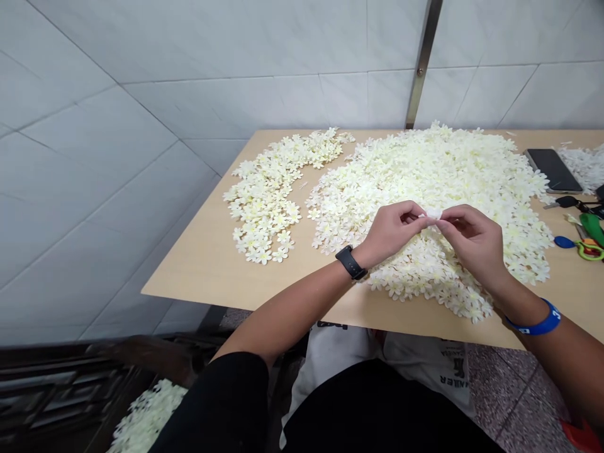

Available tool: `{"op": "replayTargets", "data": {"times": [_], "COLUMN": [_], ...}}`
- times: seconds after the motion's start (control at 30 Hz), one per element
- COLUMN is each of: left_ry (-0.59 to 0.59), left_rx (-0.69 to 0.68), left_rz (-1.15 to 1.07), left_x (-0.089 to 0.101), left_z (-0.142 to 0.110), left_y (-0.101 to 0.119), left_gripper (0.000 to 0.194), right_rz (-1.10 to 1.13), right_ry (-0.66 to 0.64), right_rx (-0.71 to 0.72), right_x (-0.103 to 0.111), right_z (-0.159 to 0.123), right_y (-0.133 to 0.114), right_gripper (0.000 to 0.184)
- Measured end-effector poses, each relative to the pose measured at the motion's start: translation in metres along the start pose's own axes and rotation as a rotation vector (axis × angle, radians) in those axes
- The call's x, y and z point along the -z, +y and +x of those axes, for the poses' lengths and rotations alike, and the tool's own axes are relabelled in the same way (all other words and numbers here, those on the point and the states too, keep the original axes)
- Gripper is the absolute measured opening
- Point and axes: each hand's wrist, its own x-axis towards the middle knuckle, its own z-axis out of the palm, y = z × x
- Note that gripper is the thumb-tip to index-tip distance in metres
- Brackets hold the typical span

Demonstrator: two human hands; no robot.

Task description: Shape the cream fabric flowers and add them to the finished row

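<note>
- Left hand [394, 231]: thumb and fingertips pinched nearly closed on small white piece [432, 214]; rest of fingers curled.
- Right hand [474, 239]: same pinch, other side of the piece; fingertips of both hands meet or nearly meet.
- Piece is held up over the near-middle part of the large flower heap [438, 170]; too small and covered to tell its exact shape.
- Handling of this piece looks underway, not finished, since both hands have it.
- Large heap covers much of the bench [198, 270]; smaller curved flower group [264, 195] lies apart on the left, bare strip between.
- Flowers in both look fully formed, yellowish centers; cannot tell which group, if either, is already handled.
- White loose bits [585, 167] at the far right, beside the phone [553, 170]; look unassembled, so probably some pieces left.
- Scissors [587, 250] lie at right edge, not in use.
- More flowers [151, 412] below bench level, lower left; their status can't be told.
- Overall share done: not readable from this view.
</note>
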Motion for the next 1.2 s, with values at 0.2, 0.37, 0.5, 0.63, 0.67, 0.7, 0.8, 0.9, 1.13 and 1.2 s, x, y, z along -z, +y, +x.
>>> {"op": "replayTargets", "data": {"times": [0.2,0.37,0.5,0.63,0.67,0.7,0.8,0.9,1.13,1.2], "left_ry": [0.002,0.137,0.214,0.379,0.418,0.459,0.481,0.426,0.313,0.304], "left_rx": [0.007,-0.091,-0.16,-0.093,-0.075,-0.028,0.303,0.362,0.383,0.383], "left_rz": [0.027,0.229,0.4,0.558,0.601,0.645,0.794,0.884,1.043,1.043], "left_x": [0.001,0.01,0.032,0.079,0.095,0.111,0.157,0.188,0.212,0.215], "left_z": [0.002,0.006,0.019,0.043,0.05,0.057,0.072,0.08,0.088,0.087], "left_y": [-0.002,-0.004,-0.006,-0.013,-0.016,-0.02,-0.036,-0.054,-0.071,-0.07], "left_gripper": [0.042,0.022,0.033,0.033,0.032,0.032,0.042,0.044,0.022,0.018], "right_rz": [-0.034,-0.04,-0.055,-0.058,-0.048,-0.037,-0.023,-0.05,-0.08,-0.08], "right_ry": [0.116,0.3,0.326,0.324,0.313,0.31,0.299,0.3,0.316,0.313], "right_rx": [-0.04,-0.131,-0.14,-0.13,-0.132,-0.128,-0.11,-0.1,-0.108,-0.112], "right_x": [0.001,0.005,0.01,0.01,0.01,0.009,0.008,0.008,0.008,0.008], "right_z": [-0.001,0.006,0.009,0.008,0.008,0.007,0.007,0.008,0.009,0.009], "right_y": [0.003,0.01,0.016,0.023,0.024,0.026,0.026,0.024,0.021,0.022], "right_gripper": [0.008,0.016,0.026,0.023,0.022,0.02,0.015,0.014,0.017,0.016]}}
